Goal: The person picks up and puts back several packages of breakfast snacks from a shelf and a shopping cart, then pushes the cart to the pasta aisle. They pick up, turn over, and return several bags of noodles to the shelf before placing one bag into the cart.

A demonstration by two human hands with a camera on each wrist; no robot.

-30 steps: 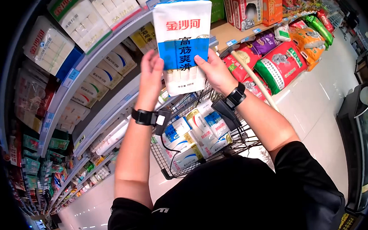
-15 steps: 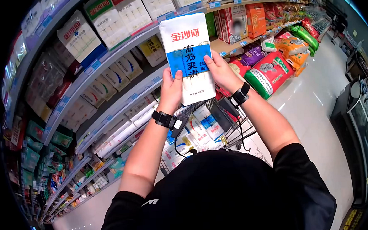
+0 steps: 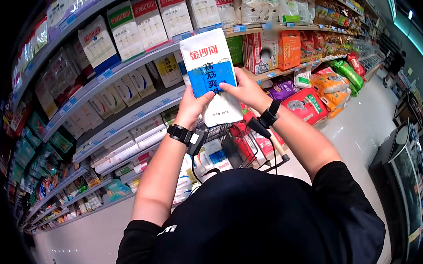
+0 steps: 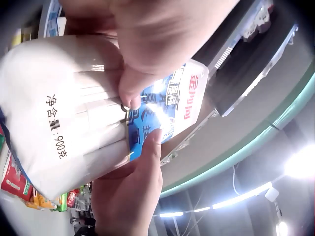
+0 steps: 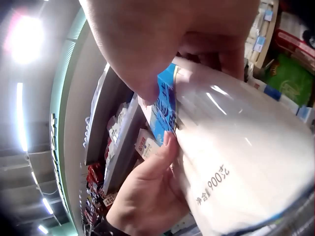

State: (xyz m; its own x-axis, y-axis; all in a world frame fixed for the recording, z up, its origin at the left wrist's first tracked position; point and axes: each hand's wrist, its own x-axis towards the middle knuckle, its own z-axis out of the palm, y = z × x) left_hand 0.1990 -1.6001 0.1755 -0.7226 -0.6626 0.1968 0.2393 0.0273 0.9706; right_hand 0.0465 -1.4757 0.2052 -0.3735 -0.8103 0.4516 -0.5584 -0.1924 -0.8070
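Held upright in front of the shelves is a white and blue pack of dried noodles [image 3: 222, 110]. My left hand [image 3: 192, 108] grips its left side, thumb lying across the front near the blue band. On the opposite edge my right hand [image 3: 250, 91] grips it too, with its thumb pressed on the printed front. The left wrist view shows both thumbs on the face of the pack [image 4: 64, 88], above the weight print. In the right wrist view the fingers of my right hand [image 5: 147, 44] reach round behind the pack [image 5: 236, 137].
A wire shopping cart [image 3: 244, 154] stands below, with more noodle packs [image 3: 216, 152] inside. Shelves of similar packs [image 3: 148, 23] curve along the left and ahead. Rice bags [image 3: 306, 105] are stacked at the right, beside an aisle floor [image 3: 343, 137]. A dark display case [image 3: 396, 189] stands farther right.
The head view has tilted up, showing more upper shelves and less of the cart. The pack sits lower in view, and my left thumb has come over its front.
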